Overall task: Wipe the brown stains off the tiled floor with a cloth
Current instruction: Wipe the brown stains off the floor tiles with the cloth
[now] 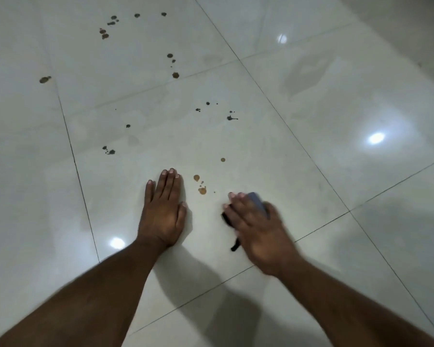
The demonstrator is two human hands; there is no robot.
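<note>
**Cloth pinned flat, ready to sweep**

Pressing down, the right hand (257,227) pins the cloth (257,205) to the floor (336,121), fingers spread for wiping pressure. Left hand (164,211) lies open, bracing. Nearest stains (201,187) sit between them.

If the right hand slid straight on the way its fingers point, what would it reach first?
Probably the brown stains just ahead of the right hand, which presses the cloth to the floor. The hand is motion-blurred, so its exact heading is uncertain.
</note>
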